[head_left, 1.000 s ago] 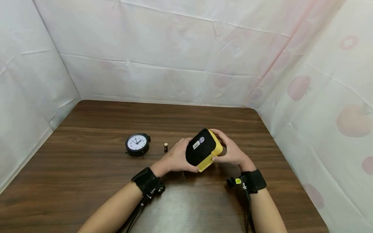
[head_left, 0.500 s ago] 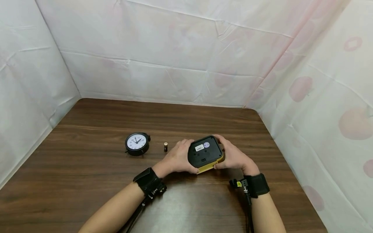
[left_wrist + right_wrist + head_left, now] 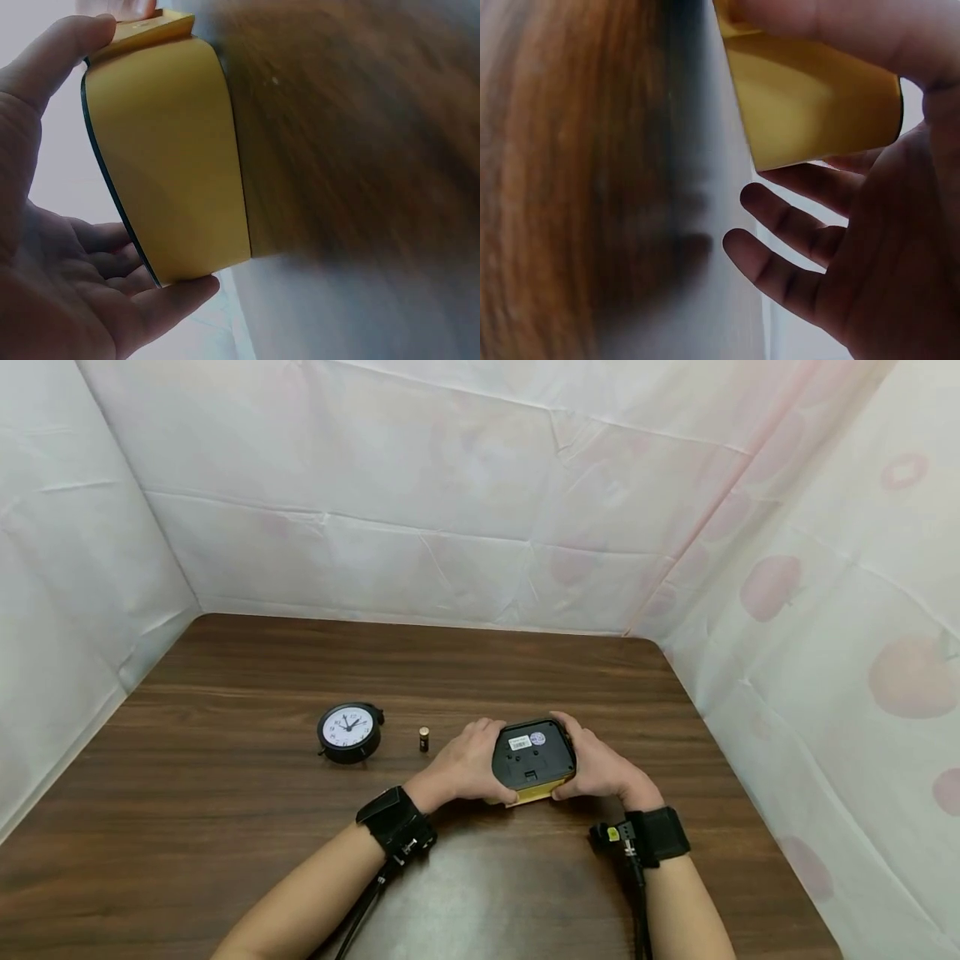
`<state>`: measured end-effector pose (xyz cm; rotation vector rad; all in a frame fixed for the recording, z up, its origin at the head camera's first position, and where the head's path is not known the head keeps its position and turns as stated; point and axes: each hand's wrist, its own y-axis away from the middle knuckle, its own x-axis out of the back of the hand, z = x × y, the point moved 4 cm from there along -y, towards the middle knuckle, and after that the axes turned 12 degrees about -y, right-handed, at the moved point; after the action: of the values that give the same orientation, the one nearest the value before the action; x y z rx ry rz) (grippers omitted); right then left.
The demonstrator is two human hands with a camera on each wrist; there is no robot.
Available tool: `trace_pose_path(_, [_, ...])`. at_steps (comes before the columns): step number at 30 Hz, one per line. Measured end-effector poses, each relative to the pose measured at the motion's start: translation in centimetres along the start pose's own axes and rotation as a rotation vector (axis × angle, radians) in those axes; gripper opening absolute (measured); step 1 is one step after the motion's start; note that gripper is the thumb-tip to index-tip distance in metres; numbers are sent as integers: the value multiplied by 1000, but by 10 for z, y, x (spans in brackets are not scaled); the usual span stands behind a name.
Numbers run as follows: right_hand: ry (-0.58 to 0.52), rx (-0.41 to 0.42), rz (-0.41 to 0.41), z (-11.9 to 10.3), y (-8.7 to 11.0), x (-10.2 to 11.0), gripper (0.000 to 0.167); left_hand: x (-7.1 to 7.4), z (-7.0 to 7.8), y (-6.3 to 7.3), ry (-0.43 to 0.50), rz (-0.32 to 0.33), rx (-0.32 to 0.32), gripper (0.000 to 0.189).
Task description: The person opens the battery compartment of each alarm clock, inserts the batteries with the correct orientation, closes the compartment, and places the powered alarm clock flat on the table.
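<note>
A yellow box-shaped object with rounded corners and a black plastic back (image 3: 534, 756) is held between both hands over the table, right of its middle; its black back faces up towards the head camera, and the side turned down is hidden. On the back sit a white rectangular label (image 3: 519, 743) and a round pale sticker (image 3: 537, 738), their print too small to read. Whether the box touches the table cannot be told.

The left hand (image 3: 468, 764) grips one end, its thumb over the yellow rim and a finger along the opposite edge. The right hand (image 3: 596, 767) clasps the other end with its thumb on the yellow side; in the right wrist view, two of its fingers stand apart from the box, and the thumb's tip is cut off by the frame.

Left of the left hand, a small black-and-gold cylinder (image 3: 424, 740) appears to stand upright on the dark brown wood-grain table (image 3: 225, 793). Farther left lies a round black clock with a white dial (image 3: 349, 733), facing up, its numerals hard to make out. Each wrist wears a black strap (image 3: 395, 824) with a cable running out of view.
</note>
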<state>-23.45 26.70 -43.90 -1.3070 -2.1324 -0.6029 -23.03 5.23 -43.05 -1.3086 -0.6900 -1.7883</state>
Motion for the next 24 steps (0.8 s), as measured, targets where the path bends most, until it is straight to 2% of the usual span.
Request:
trace_pose_path(12, [40,-14,-22,-4,-6,-5,125,1,-2,1,14,-22,2,106])
trace_pose_path(18, [54,-27,-29,-7,-2,-5,122,1,-3,1,39,-21,-7,106])
trace_pose_path(21, [95,-13,-25,-13,4,-3,111,0,-4,1,61,-31,-6,106])
trace_pose_path(24, [174,31,4,-24,10,-3,86,-2,-5,1,81,-48,-6,105])
